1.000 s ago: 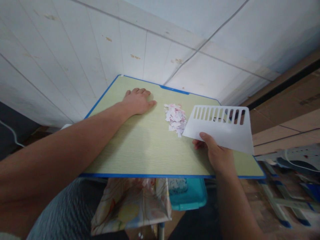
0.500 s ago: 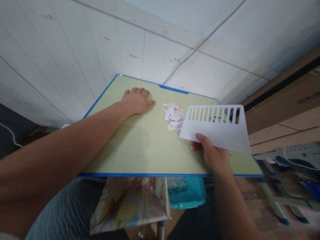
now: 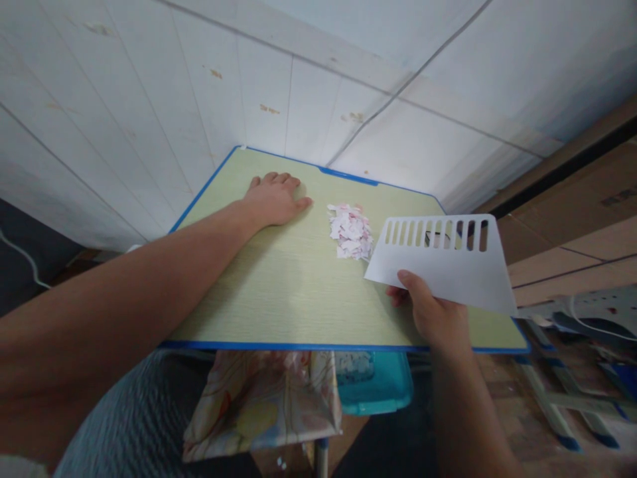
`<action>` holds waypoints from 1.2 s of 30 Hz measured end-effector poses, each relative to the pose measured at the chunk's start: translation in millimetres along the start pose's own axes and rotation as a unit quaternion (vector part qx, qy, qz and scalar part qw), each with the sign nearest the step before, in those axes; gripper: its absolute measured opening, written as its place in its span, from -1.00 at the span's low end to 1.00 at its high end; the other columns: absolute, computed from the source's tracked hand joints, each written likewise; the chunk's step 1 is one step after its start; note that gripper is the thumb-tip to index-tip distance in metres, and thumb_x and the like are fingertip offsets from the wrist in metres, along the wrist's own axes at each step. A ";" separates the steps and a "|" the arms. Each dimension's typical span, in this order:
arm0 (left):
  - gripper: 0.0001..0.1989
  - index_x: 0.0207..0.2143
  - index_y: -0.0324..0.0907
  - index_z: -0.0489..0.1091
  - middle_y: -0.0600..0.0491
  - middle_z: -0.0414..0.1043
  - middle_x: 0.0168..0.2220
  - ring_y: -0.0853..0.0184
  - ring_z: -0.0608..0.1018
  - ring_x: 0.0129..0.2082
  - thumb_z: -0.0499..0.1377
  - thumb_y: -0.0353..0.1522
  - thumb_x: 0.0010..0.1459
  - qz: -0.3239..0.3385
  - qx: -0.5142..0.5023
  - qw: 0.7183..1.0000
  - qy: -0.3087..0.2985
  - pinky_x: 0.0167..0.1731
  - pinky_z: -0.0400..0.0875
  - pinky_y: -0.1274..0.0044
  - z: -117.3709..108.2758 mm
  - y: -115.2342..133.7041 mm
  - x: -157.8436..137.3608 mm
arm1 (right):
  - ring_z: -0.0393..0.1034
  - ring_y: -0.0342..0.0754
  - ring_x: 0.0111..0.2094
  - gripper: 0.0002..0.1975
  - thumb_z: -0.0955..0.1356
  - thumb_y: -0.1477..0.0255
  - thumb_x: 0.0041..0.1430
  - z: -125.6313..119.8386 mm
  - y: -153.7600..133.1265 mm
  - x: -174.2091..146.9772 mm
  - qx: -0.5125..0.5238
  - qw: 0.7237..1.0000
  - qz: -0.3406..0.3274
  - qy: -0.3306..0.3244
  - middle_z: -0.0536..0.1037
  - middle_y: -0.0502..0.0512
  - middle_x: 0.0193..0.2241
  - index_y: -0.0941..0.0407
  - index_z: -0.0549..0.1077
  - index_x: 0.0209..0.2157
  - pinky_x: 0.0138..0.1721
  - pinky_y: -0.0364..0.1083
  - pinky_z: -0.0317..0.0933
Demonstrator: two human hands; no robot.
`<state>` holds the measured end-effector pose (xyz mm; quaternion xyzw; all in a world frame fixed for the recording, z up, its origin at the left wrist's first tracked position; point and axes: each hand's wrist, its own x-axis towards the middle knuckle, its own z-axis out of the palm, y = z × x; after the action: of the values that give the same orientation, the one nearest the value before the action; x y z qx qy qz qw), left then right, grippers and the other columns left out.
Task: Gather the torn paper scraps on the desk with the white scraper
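Observation:
My left hand (image 3: 277, 198) lies flat on the pale green desktop (image 3: 279, 292), fingers spread, with nothing in it. To its right sits a small heap of torn paper scraps (image 3: 351, 231), white with some pink. My right hand (image 3: 438, 313) grips a white flat sheet with a row of slots (image 3: 442, 269) by its near edge, thumb on top and the other fingers mostly hidden underneath. The sheet is raised over the right part of the desk, its left corner close to the heap. Through the slots a dark-outlined thing shows that I cannot make out.
A white panelled wall (image 3: 259, 86) rises behind the blue-edged desk. Below the front edge hang a patterned cloth holder (image 3: 263, 418) and a teal plastic bin (image 3: 385, 392) with pale scraps inside. Cardboard boxes (image 3: 572, 199) stand at the right.
My right hand has shifted the slotted sheet slightly right and towards me, widening the space beside the paper heap. My left hand has stayed put on the desk.

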<state>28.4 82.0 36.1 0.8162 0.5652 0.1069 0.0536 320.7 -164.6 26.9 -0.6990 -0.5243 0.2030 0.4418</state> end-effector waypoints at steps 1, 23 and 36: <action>-0.23 0.64 -0.06 0.38 -0.20 0.33 0.68 -0.19 0.30 0.67 -0.02 0.10 0.61 0.000 -0.002 1.000 0.000 0.59 0.20 -0.03 0.4 -0.1 0.2 | 0.60 0.14 -0.46 -0.56 0.51 0.08 0.41 0.4 -2.4 -2.6 0.001 1.000 -0.002 0.006 0.68 0.09 -0.54 -0.06 0.62 -0.55 -0.14 0.11 0.57; -0.21 0.68 -0.06 0.33 -0.21 0.31 0.68 -0.21 0.28 0.67 -0.01 0.10 0.61 -0.003 -0.007 1.000 -0.009 0.60 0.15 -0.01 -3.1 3.3 -2.3 | 0.65 0.13 -0.37 -0.50 0.47 -0.04 0.51 11.0 -16.6 -12.1 -0.006 0.998 -0.036 -0.044 0.72 0.05 -0.48 -0.04 0.70 -0.44 0.02 0.09 0.53; -0.19 0.69 -0.05 0.31 -0.19 0.28 0.70 -0.20 0.25 0.69 -0.04 0.11 0.62 -0.006 -0.006 1.000 -0.014 0.62 0.13 -0.02 -3.6 3.6 -2.1 | 0.65 0.16 -0.37 -0.50 0.50 0.05 0.44 21.4 -32.7 -21.4 0.038 0.995 -0.043 -0.080 0.70 0.09 -0.50 -0.06 0.58 -0.57 -0.08 0.12 0.58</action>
<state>30.1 78.6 40.1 0.8138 0.5688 0.0988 0.0674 278.7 -173.5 38.9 -0.6403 -0.5793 0.2593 0.4327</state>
